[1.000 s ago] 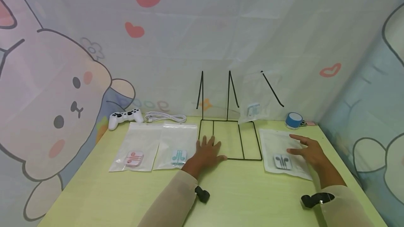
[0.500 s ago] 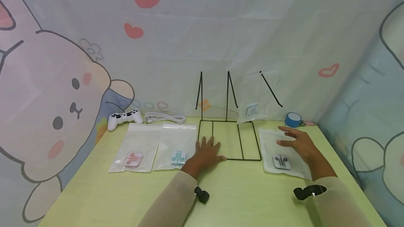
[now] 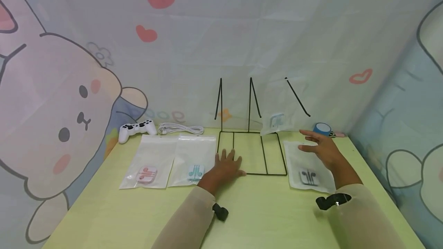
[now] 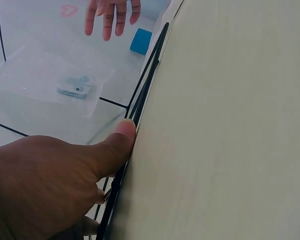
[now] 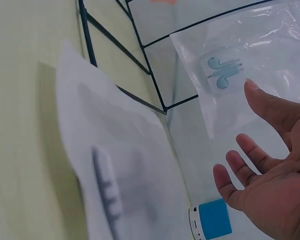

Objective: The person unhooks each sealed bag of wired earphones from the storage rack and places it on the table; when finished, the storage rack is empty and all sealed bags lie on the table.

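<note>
My left hand (image 3: 225, 170) rests with spread fingers on the base of a black wire display rack (image 3: 264, 156). In the left wrist view its thumb (image 4: 124, 129) lies against the rack's front wire. A clear zip bag (image 3: 268, 105) with light-blue earphones (image 5: 223, 72) in a case hangs from the rack's right hook. My right hand (image 3: 327, 153), its fingers loosely extended and holding nothing, hovers over the upper part of a white zip bag (image 3: 294, 160) on the table. Dark earphones (image 3: 309, 177) show through that bag.
Two more zip bags lie on the left, one with pink earphones (image 3: 147, 174), the other with turquoise earphones (image 3: 196, 172). Behind them are a white game controller (image 3: 137, 128) and a coiled white cable (image 3: 180, 128). A blue-and-white cylinder (image 3: 322, 128) stands at the back right.
My right hand has moved left and farther back above the bag with the dark earphones. My left hand stays on the rack base.
</note>
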A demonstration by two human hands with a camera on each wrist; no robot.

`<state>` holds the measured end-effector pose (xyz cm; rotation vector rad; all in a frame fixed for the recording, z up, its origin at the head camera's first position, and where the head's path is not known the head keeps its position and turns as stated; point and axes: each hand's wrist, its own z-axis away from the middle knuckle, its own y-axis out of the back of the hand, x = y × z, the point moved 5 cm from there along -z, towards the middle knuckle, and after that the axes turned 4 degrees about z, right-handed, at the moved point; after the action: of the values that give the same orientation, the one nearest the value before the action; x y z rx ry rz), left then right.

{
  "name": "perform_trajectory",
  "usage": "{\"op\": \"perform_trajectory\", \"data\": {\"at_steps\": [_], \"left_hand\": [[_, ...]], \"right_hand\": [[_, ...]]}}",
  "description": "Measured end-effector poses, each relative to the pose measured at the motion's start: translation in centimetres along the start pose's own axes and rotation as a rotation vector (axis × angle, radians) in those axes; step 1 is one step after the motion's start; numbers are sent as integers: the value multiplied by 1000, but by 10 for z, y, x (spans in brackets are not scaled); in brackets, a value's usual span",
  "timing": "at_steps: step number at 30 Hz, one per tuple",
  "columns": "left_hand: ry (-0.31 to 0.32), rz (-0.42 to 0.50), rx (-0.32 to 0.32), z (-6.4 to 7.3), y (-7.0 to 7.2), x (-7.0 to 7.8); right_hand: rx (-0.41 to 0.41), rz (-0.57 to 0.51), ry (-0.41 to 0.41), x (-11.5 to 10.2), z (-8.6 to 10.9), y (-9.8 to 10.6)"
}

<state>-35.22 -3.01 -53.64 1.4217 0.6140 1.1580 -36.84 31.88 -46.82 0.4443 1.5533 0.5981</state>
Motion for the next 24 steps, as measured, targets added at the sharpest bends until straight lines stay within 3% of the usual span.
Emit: {"op": "perform_trajectory", "data": {"at_steps": [6, 11, 18, 24], "left_hand": [[-10, 40, -14, 0, -1, -1], [-2, 32, -23, 2, 3, -3], [-24, 58, -23, 7, 4, -1], [-21, 85, -24, 8, 5, 2]], "right_hand": [[-3, -28, -28, -12, -13, 3], [11, -76, -31, -17, -36, 4], [89, -235, -50, -18, -56, 5], [133, -280, -17, -29, -65, 11]]}}
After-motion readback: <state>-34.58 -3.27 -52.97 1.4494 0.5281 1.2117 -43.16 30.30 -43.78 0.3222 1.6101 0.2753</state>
